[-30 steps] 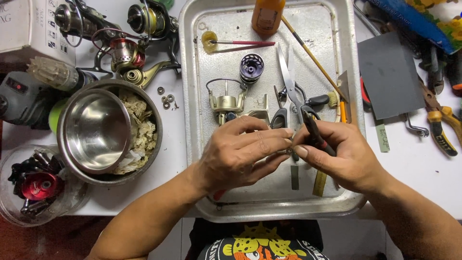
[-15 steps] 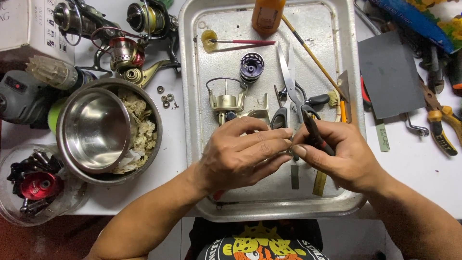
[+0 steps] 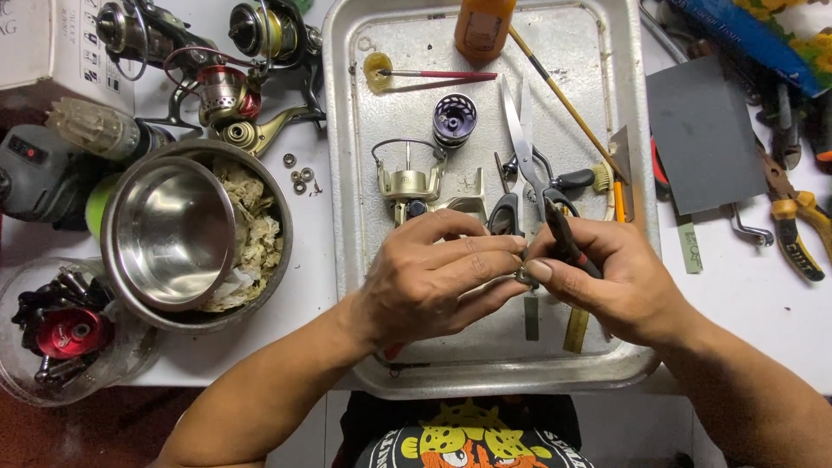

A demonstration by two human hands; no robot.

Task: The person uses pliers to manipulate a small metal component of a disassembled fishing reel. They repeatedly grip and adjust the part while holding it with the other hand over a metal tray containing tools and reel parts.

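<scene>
Over the near half of a metal tray (image 3: 347,217), my left hand (image 3: 433,277) pinches a small metal part (image 3: 525,276) between thumb and fingers. My right hand (image 3: 620,282) meets it fingertip to fingertip and grips a dark-handled tool (image 3: 562,236) whose tip points at that part. Just beyond my hands lie a gold fishing reel body (image 3: 412,184), a purple spool (image 3: 454,119) and scissors (image 3: 520,143). Much of the small part is hidden by my fingers.
An orange bottle (image 3: 482,26), a red-handled brush (image 3: 433,74) and a long thin stick (image 3: 563,100) lie in the tray. Left stand nested steel bowls (image 3: 173,230) with crumpled paper, fishing reels (image 3: 234,87), loose washers (image 3: 299,178), a plastic tub (image 3: 61,334). Right: dark sheet (image 3: 702,139), pliers (image 3: 793,225).
</scene>
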